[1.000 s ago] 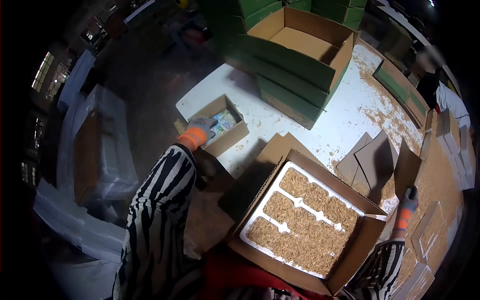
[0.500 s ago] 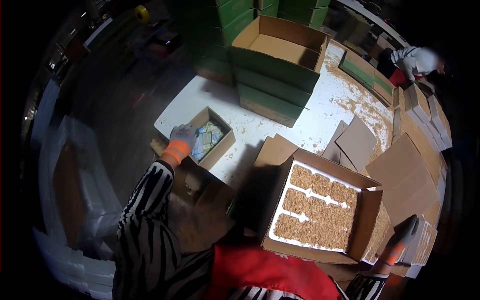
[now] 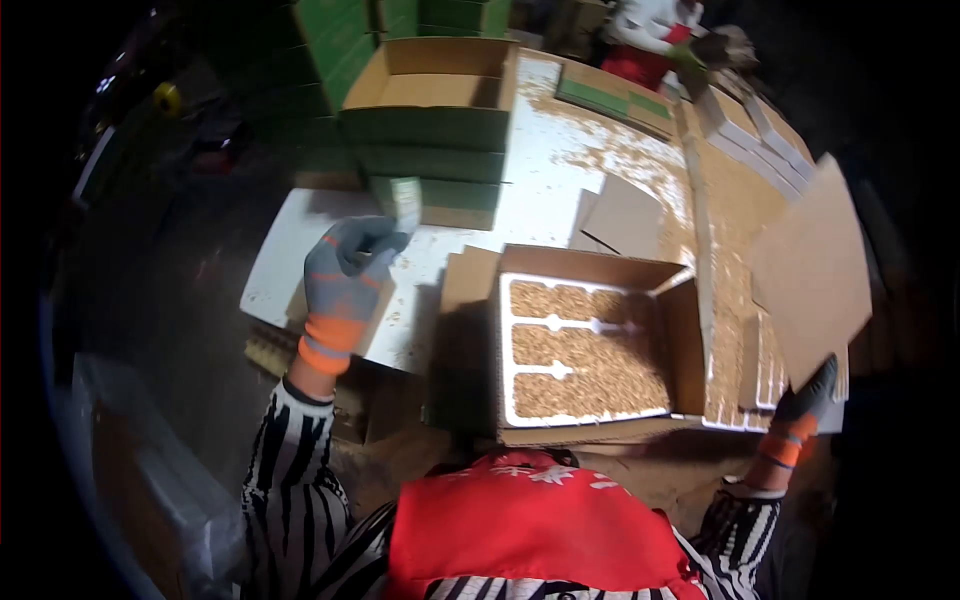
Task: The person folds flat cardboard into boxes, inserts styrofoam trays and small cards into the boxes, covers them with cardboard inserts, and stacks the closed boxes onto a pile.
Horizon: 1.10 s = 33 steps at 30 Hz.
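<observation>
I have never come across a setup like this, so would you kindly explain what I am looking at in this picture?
There is no machine here: a person works with two gloved hands, seen by a camera worn on the head, looking forward and down. The left hand holds up a small pale slip, too blurred to read. The right hand holds a brown cardboard sheet near its lower end. Between them is an open carton with a white tray inside, filled with loose, straw-coloured bits. Beyond, on the white table, stand stacked green boxes, the top one open.
</observation>
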Each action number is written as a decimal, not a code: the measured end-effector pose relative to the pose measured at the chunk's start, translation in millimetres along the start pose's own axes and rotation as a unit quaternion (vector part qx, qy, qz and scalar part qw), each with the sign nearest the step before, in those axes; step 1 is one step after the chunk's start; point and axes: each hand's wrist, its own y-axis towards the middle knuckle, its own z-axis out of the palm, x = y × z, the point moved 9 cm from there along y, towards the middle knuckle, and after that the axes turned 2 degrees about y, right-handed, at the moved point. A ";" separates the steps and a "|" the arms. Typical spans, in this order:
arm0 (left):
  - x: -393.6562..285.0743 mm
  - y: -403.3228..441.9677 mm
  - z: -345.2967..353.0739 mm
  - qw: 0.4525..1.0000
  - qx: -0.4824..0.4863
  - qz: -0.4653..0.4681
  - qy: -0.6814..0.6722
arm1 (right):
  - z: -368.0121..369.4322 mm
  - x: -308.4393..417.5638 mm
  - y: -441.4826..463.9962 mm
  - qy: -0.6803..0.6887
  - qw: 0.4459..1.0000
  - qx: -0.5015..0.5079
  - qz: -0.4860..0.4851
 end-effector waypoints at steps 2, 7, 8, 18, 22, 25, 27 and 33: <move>-119.0 -35.6 66.4 0.897 0.071 0.352 0.258 | 20.7 58.9 -5.7 0.027 0.999 0.006 0.026; -108.1 -61.5 127.4 0.905 0.195 0.269 0.266 | 59.0 146.5 -22.5 0.325 0.932 0.018 0.156; -107.6 -56.8 112.0 0.930 0.141 0.234 0.245 | 64.6 158.2 -28.4 0.367 0.914 0.038 0.168; -41.4 -101.7 134.4 0.993 0.038 -0.068 -0.086 | 135.3 284.4 -106.0 0.048 0.797 0.513 -0.315; -24.0 -101.4 135.6 0.985 0.086 -0.118 -0.091 | 183.9 255.3 -153.8 0.001 0.673 0.675 -0.302; -20.5 -99.3 133.7 0.985 0.096 -0.134 -0.054 | 191.9 252.7 -167.9 -0.045 0.655 0.678 -0.331; -25.0 -101.0 134.0 0.976 0.131 0.059 0.162 | 203.9 250.3 -192.8 -0.065 0.639 0.669 -0.374; -69.4 -91.8 122.1 0.976 0.197 0.052 0.073 | 140.7 237.7 -93.8 0.210 0.750 0.563 -0.277</move>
